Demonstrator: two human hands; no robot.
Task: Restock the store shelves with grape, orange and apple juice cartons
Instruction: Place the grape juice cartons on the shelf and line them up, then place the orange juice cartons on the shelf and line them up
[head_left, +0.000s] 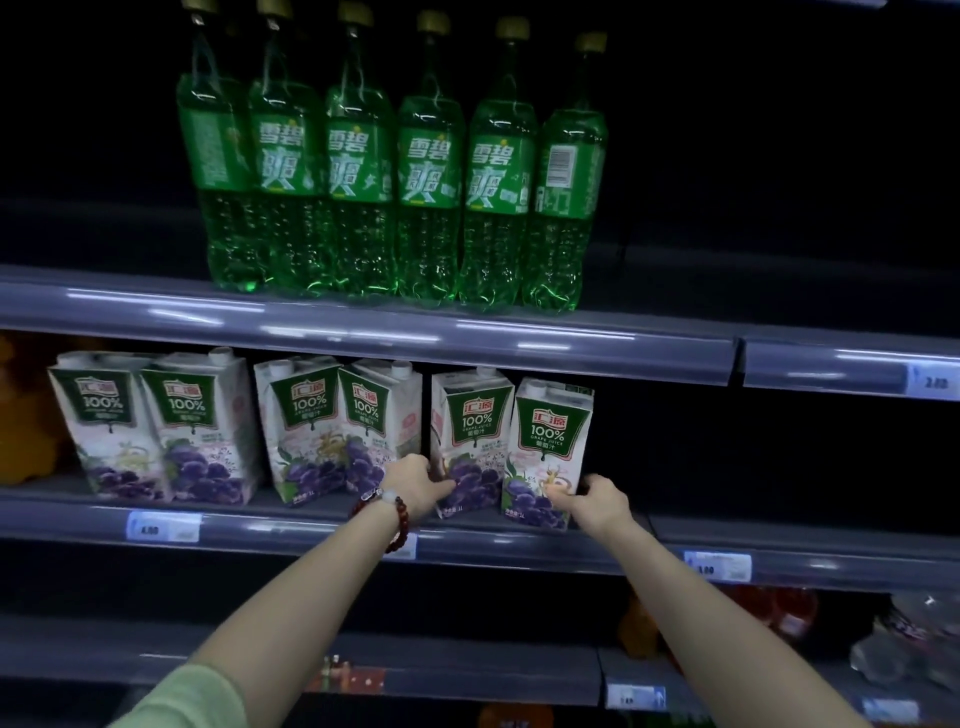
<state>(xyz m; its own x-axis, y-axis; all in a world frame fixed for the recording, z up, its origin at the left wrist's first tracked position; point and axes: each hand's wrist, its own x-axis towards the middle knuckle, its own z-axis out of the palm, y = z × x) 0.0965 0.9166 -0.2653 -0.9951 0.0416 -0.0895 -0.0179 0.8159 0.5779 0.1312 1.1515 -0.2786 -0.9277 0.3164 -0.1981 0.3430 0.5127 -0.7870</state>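
On the grey metal middle shelf (311, 525), two white grape juice cartons (511, 447) with green labels are standing side by side at the row's right end. The left hand (415, 480) is gripping the left carton's lower edge, while the right hand (597, 499) is curling around the right carton's bottom corner.

Beaded bracelet (392, 514) (red-brown), green sleeve (192, 701).

Six grape juice cartons (332, 431), six green bottles (395, 171)

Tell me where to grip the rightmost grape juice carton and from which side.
Grip the rightmost grape carton low on its flat side walls, coming from the front. It stands upright at the shelf edge; its right side is free, where the right hand already holds it, while its left neighbour crowds the other side.
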